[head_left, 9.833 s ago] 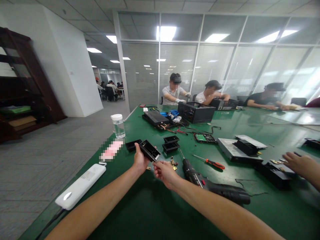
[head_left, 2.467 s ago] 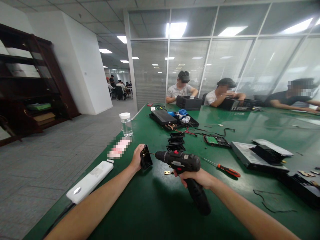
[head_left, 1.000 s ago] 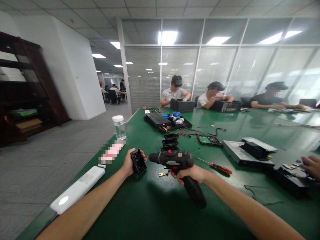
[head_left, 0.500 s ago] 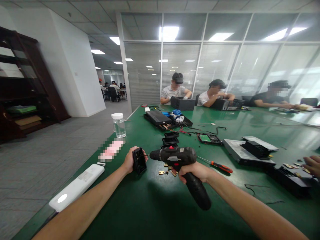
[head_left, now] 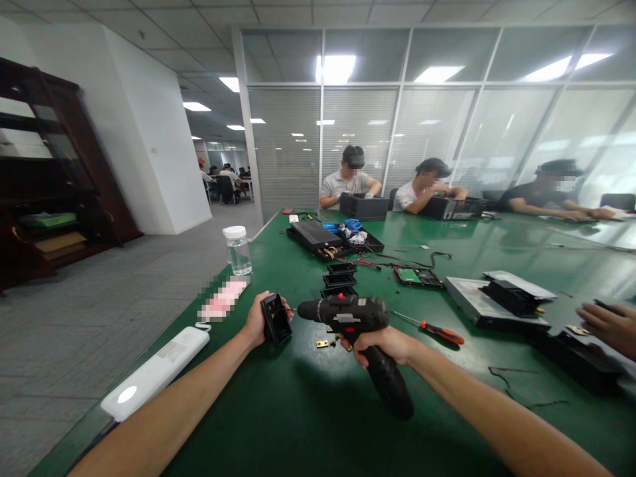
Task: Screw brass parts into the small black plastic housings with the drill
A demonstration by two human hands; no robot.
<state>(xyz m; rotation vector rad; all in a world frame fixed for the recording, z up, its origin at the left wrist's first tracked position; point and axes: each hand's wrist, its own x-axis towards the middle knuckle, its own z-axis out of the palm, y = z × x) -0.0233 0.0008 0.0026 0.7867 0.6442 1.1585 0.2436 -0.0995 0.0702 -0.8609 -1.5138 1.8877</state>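
My left hand (head_left: 256, 320) grips a small black rectangular frame (head_left: 277, 320), tilted, its hollow side facing right. My right hand (head_left: 380, 343) is wrapped round the handle of a black cordless drill (head_left: 348, 310). The drill points left, and its thin bit reaches the frame's right side; whether the tip sits in a screw cannot be made out. Under the drill lie several small brass-coloured plates (head_left: 322, 344), partly hidden by it. Just behind the drill, several similar black frames (head_left: 340, 280) stand in a row. A screwdriver (head_left: 440, 332) with an orange and black handle rests to its right.
A white power strip (head_left: 158, 371) and a clear bottle (head_left: 239, 252) stand along the left table edge. An opened hard drive (head_left: 418, 276) and a silver metal case (head_left: 477, 301) lie to the right. Another person's hand (head_left: 607, 328) is at the far right. Several people sit across.
My hands, the frame and the drill hold nearly the same pose; the drill's handle has shifted slightly left. At the far right, the other person's hand has moved further into view.
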